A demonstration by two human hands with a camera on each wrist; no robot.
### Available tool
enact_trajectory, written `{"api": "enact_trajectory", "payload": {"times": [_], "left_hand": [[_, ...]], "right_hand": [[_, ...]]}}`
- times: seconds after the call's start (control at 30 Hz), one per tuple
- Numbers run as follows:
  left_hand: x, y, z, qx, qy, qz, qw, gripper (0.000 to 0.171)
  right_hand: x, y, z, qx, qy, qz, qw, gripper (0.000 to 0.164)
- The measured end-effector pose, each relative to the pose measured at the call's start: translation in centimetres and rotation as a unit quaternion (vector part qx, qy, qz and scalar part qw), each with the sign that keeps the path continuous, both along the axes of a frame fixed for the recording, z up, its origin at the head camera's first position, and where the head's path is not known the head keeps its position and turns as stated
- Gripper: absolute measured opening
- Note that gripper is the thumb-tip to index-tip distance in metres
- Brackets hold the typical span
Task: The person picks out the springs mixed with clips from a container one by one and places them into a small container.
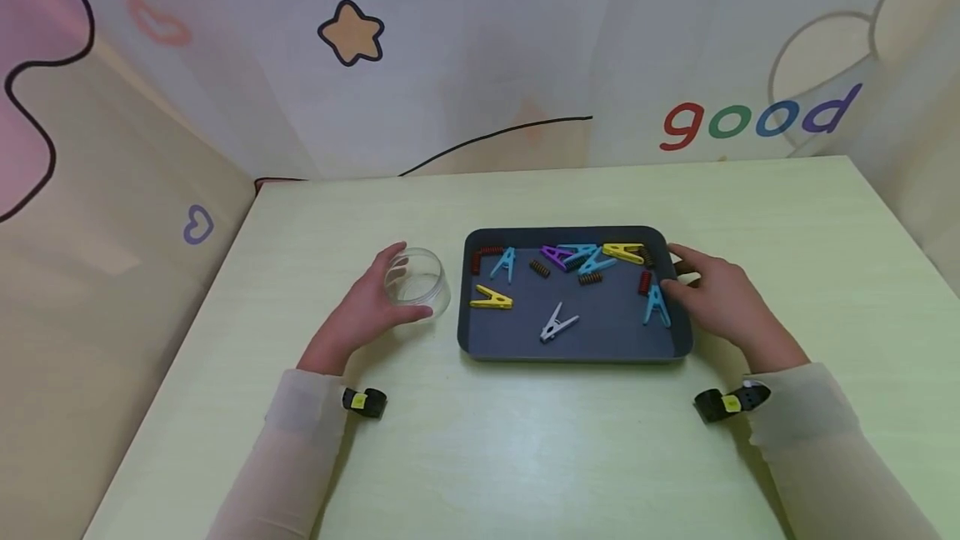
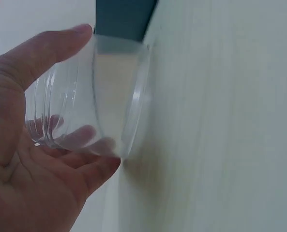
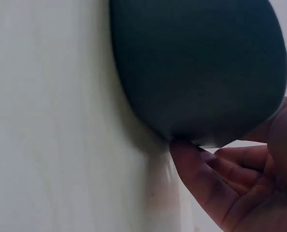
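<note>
My left hand (image 1: 367, 307) grips a clear plastic jar (image 2: 114, 87) just left of the tray, thumb on one side and fingers curled round the other. The jar looks empty, its base close to the tabletop. At the right end of the dark grey tray (image 1: 517, 336), my right hand (image 1: 720, 294) holds the rim, with a fingertip low against the outer wall (image 3: 196, 72) in the right wrist view. In the tray lie a white clip (image 1: 557, 325), a purple clip (image 1: 557, 256), yellow clips (image 1: 491, 298), several blue clips (image 1: 656, 307) and small coiled springs (image 1: 539, 268).
The pale wooden table (image 1: 525, 448) meets a printed cloth backdrop (image 1: 487, 65) along its back edge. A black strap with a yellow-marked block sits at each wrist, the left block (image 1: 365, 402) and the right block (image 1: 720, 405) both above the tabletop.
</note>
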State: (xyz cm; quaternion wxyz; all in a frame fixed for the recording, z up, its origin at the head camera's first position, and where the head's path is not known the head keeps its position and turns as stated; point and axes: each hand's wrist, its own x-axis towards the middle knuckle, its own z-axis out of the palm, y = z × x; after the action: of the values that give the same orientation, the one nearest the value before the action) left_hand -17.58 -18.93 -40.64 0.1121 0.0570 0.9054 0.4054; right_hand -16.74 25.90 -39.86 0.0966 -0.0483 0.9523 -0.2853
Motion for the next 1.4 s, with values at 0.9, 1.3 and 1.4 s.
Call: {"api": "enact_trajectory", "payload": {"times": [0.9, 1.3, 1.4], "left_hand": [[0.4, -0.2, -2.0, 0.107, -0.012, 0.043, 0.9932, 0.103], [0.5, -0.2, -1.9, 0.093, -0.013, 0.045, 0.9946, 0.105], [0.5, -0.3, -1.9, 0.094, -0.015, 0.045, 0.9944, 0.104]], "right_hand": [[0.5, 1.3, -0.2, -0.071, -0.001, -0.030, 0.997, 0.072], [0.7, 0.9, 0.8, -0.059, 0.080, -0.052, 0.994, 0.060], [0.8, 0.7, 0.9, -0.060, 0.097, -0.053, 0.992, 0.056]]}}
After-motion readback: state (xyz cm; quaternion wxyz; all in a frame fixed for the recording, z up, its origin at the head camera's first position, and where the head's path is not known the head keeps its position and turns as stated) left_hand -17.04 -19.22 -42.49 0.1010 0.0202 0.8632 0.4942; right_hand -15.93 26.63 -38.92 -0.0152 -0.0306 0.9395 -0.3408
